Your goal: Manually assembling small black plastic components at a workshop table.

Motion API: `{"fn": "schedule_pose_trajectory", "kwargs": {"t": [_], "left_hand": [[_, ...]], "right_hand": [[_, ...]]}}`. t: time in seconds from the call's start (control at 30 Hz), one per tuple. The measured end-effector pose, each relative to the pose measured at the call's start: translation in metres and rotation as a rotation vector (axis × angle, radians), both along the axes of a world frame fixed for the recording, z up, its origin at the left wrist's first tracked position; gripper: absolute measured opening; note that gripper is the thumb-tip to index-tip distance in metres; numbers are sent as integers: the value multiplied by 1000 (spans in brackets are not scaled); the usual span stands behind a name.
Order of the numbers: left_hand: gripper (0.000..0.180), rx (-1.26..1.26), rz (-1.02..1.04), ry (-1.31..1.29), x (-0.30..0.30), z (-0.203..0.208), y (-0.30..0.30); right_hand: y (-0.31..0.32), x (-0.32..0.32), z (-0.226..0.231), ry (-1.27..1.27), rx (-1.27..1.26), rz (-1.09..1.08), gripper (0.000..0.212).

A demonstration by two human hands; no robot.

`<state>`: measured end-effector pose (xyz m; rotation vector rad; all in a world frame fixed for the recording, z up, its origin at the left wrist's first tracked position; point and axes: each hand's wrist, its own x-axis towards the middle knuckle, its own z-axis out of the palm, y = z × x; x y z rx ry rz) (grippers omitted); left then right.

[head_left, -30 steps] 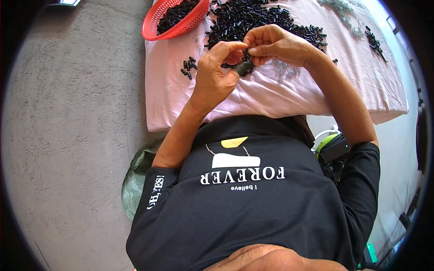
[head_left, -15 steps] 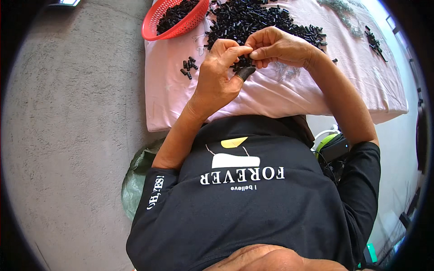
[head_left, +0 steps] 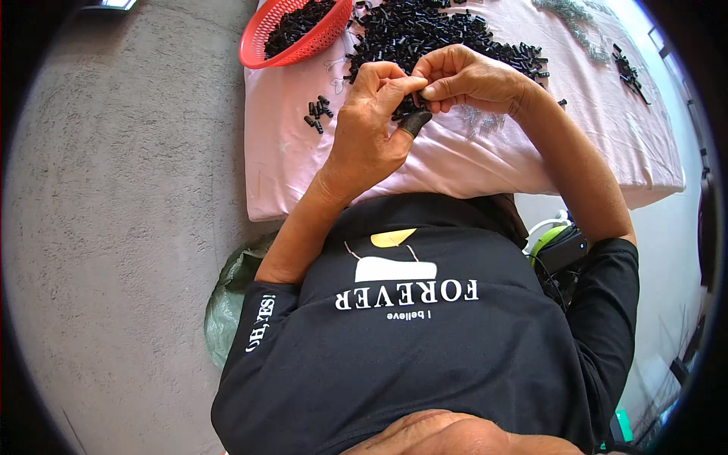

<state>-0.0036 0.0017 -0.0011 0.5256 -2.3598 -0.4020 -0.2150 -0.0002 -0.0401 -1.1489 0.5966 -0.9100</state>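
My left hand [head_left: 373, 125] and my right hand [head_left: 476, 82] meet at the fingertips over the near edge of a heap of small black cylindrical pieces [head_left: 425, 38]. Both are closed in a pinch; whatever is between the fingers is too small and hidden to name. A black finger cover [head_left: 415, 123] sits on my left thumb. Beneath my right hand lies a little bunch of thin silvery pins or wires [head_left: 483, 120]. To the left of my left hand, several loose black pieces [head_left: 318, 114] form a small group on the pink cloth [head_left: 292, 167].
A red perforated basket [head_left: 305, 49] of black pieces stands at the far left of the cloth-covered table. Tangled silvery strands [head_left: 572, 26] and a cluster of black parts [head_left: 628, 73] lie at the far right. A greenish plastic bag [head_left: 226, 315] is below, left of my body.
My left thumb has tilted slightly, and the fingertips have shifted a little against each other. Both hands stay in nearly the same place.
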Motion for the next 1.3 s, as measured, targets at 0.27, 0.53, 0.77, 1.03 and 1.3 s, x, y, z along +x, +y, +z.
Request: {"fn": "schedule_pose_trajectory", "kwargs": {"t": [0.27,0.53,0.77,1.03,1.3], "left_hand": [[46,-21,30,-13,-1,-1,1],[44,-73,81,-13,-1,-6,-1],[40,-14,90,-29,0,-6,0],[40,12,34,57,-1,-7,1],[39,-35,19,85,-4,-4,4]], "right_hand": [[-1,2,0,-23,-43,-14,20],[0,3,3,-8,-40,-42,24],[1,4,3,27,-65,-52,23],[4,5,7,42,-82,-42,22],[-3,-1,-1,39,-91,5,22]]}}
